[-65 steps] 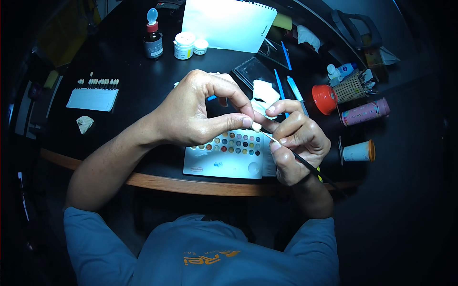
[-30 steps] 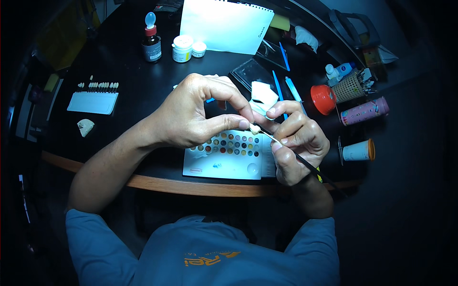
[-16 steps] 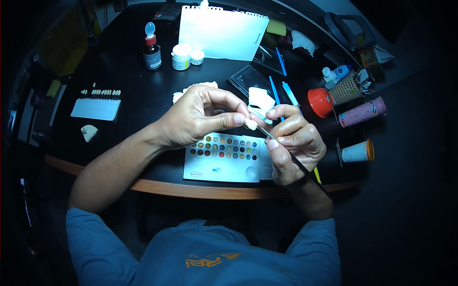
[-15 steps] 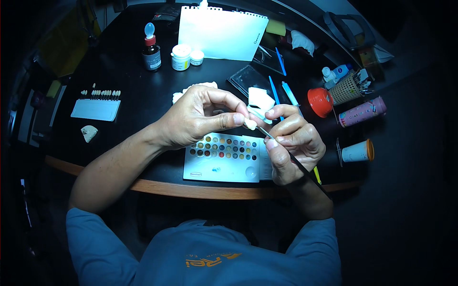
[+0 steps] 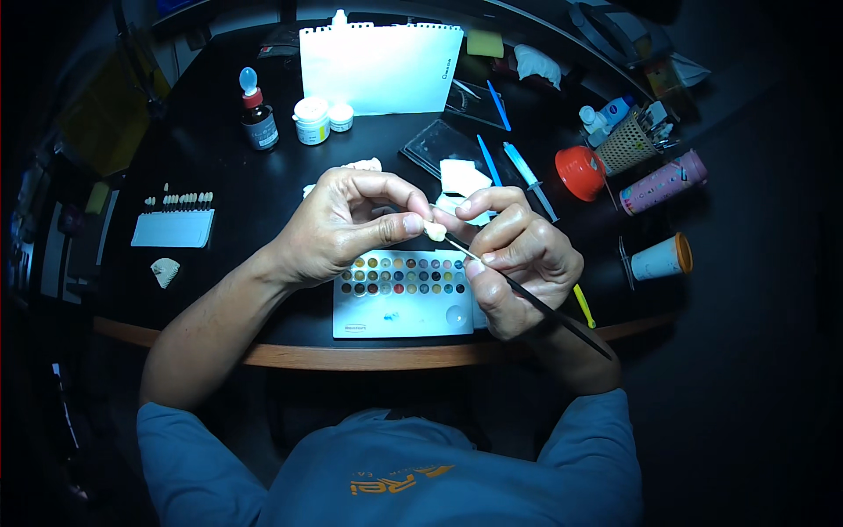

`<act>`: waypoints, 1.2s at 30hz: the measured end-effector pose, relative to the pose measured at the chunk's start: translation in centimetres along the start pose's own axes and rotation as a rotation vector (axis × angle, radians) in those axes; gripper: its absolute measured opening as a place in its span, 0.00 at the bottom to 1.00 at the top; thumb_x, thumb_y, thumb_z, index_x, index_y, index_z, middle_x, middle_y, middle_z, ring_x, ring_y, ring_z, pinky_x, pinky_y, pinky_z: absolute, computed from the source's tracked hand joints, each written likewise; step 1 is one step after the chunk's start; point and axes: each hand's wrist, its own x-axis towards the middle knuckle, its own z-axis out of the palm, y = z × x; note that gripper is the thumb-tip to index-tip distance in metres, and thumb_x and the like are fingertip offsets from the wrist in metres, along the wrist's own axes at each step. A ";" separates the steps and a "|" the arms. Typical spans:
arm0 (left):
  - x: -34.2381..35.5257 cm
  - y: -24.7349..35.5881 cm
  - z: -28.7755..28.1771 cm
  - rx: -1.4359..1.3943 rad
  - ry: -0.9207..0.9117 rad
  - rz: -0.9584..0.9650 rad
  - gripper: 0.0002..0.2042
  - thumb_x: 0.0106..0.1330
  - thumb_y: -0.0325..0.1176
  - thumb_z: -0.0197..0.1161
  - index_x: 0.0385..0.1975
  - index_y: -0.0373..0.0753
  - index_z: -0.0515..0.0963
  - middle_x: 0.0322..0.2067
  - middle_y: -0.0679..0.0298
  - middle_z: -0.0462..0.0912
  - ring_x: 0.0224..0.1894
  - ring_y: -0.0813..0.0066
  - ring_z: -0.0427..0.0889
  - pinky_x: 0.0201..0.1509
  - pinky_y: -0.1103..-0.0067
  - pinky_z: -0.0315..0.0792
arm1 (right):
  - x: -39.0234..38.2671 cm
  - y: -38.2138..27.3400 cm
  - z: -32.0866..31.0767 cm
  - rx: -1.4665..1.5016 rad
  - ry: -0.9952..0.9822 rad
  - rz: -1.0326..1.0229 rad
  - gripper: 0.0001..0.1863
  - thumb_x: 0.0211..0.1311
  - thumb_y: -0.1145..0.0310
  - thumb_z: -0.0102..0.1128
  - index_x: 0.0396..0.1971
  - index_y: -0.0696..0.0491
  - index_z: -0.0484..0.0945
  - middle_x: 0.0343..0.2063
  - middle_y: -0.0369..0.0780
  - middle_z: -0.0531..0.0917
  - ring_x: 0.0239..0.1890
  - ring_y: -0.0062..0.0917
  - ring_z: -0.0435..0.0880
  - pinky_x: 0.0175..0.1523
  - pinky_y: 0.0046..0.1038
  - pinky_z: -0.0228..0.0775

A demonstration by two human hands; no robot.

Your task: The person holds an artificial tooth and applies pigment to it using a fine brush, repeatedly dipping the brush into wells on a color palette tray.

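Just beyond the white colour palette [image 5: 404, 321], a cream tooth-shaped piece [image 5: 435, 231] is pinched by the left hand [image 5: 332, 225]; a slim black brush [image 5: 571, 327] is gripped by the right hand [image 5: 529, 255], its tip at the piece, contact unclear.

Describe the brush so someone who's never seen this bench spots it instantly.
On the black desk, find the white palette with rows of coloured wells. Over its right end, the right hand grips the brush slantwise, tip toward the small cream piece in the left hand. Its slender black handle sets it apart from the blue sticks and the yellow stick nearby.
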 end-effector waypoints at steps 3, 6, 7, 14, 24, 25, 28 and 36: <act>0.1 -0.4 0.0 -0.094 -0.006 -0.013 0.06 0.67 0.30 0.70 0.37 0.35 0.85 0.36 0.60 0.87 0.45 0.74 0.85 0.57 0.75 0.77 | 0.0 -0.2 0.1 0.019 0.028 0.019 0.08 0.50 0.83 0.63 0.24 0.56 0.72 0.23 0.41 0.80 0.47 0.38 0.84 0.51 0.39 0.80; 0.0 0.2 0.3 -0.131 -0.006 -0.027 0.06 0.67 0.30 0.70 0.38 0.34 0.84 0.37 0.59 0.86 0.45 0.74 0.84 0.57 0.74 0.76 | 0.0 0.2 0.0 -0.019 -0.006 -0.033 0.09 0.48 0.83 0.63 0.23 0.55 0.72 0.23 0.41 0.80 0.46 0.38 0.85 0.50 0.37 0.80; 0.0 0.1 0.2 -0.128 -0.013 -0.031 0.06 0.67 0.30 0.70 0.38 0.34 0.84 0.37 0.59 0.86 0.45 0.74 0.84 0.57 0.74 0.76 | 0.0 0.3 0.1 -0.021 0.003 -0.034 0.09 0.48 0.83 0.63 0.23 0.55 0.72 0.23 0.41 0.80 0.46 0.38 0.85 0.50 0.37 0.80; -0.2 -0.4 -0.3 -0.038 -0.008 -0.019 0.07 0.68 0.30 0.70 0.36 0.33 0.84 0.37 0.59 0.86 0.45 0.74 0.84 0.57 0.74 0.76 | 0.1 0.0 -0.1 -0.009 -0.033 -0.039 0.09 0.50 0.86 0.61 0.26 0.56 0.73 0.25 0.42 0.80 0.49 0.37 0.83 0.53 0.41 0.82; 0.1 -0.4 -0.1 0.024 -0.011 0.014 0.07 0.68 0.31 0.70 0.36 0.33 0.84 0.35 0.60 0.86 0.43 0.75 0.83 0.55 0.75 0.76 | 0.5 0.1 -0.3 -0.090 -0.046 -0.100 0.09 0.46 0.82 0.66 0.23 0.55 0.74 0.23 0.40 0.82 0.44 0.38 0.86 0.48 0.35 0.78; 0.1 -0.5 -0.2 0.025 -0.010 0.014 0.07 0.68 0.31 0.70 0.36 0.33 0.84 0.35 0.60 0.86 0.43 0.75 0.83 0.55 0.75 0.76 | 0.5 0.1 -0.4 -0.089 -0.046 -0.100 0.09 0.46 0.82 0.66 0.23 0.55 0.74 0.23 0.40 0.82 0.44 0.38 0.86 0.48 0.35 0.78; 0.1 -0.6 -0.3 0.041 -0.010 0.010 0.08 0.68 0.32 0.70 0.36 0.33 0.84 0.35 0.60 0.86 0.44 0.75 0.83 0.56 0.75 0.75 | 0.5 0.2 -0.4 -0.090 -0.078 -0.123 0.09 0.46 0.82 0.66 0.23 0.55 0.74 0.23 0.41 0.82 0.44 0.38 0.86 0.48 0.36 0.77; -0.1 -0.2 -0.5 -0.010 -0.009 0.015 0.07 0.68 0.31 0.70 0.36 0.33 0.84 0.35 0.59 0.86 0.44 0.75 0.84 0.57 0.75 0.75 | 0.4 0.5 0.4 -0.091 -0.024 -0.096 0.09 0.46 0.82 0.65 0.22 0.54 0.73 0.22 0.40 0.81 0.44 0.38 0.86 0.49 0.36 0.78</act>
